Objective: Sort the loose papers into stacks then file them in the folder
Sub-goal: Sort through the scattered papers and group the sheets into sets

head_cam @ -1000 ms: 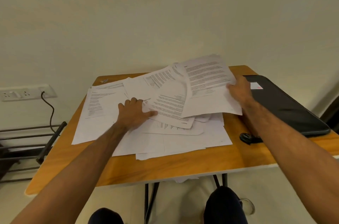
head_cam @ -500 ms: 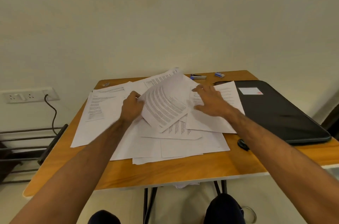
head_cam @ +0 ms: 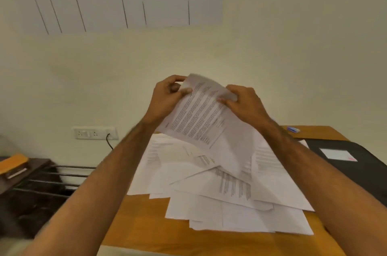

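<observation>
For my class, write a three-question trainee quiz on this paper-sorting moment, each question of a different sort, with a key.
1. True or false: the black folder lies open with papers filed inside.
2. What do the left hand and right hand hold? A) a stapler B) a printed sheet C) the folder
3. Fill in: the loose papers lie in an unsorted ____ on the wooden table.

Key: 1 false; 2 B; 3 pile.
</observation>
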Demonstrator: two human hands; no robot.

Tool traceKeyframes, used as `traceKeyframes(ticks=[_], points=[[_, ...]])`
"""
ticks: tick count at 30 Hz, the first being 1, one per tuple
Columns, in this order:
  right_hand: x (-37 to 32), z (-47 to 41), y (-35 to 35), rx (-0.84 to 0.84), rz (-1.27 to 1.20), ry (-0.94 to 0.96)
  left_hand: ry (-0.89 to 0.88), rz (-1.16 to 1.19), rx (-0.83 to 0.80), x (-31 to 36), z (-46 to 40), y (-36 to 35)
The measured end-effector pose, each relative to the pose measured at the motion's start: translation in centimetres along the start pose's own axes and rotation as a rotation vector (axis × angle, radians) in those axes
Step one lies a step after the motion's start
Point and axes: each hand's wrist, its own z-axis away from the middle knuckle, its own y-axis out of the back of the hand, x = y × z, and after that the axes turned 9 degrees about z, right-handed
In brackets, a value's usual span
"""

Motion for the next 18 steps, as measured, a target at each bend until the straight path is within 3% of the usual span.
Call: traceKeyframes(ticks=[3, 8, 15, 18], points=[[1.1, -0.2, 1.6, 0.011, -0.196, -0.133, 0.084, -0.189, 0.07, -0.7, -0.1, 2.2], [3.7, 2.1, 1.5, -0.037, -0.521, -0.311, 0.245, 0.136, 0.099, -2.0, 1.7, 1.7], [3.3, 4.1, 1.5, -0.034, -0.658, -0.363, 0.255, 0.229, 0.092, -2.6, 2.4, -1.5], [4.8, 4.4, 1.4, -0.017, -0.602, -0.423, 0.261, 0.244, 0.099, -3.1, 2.5, -2.1]])
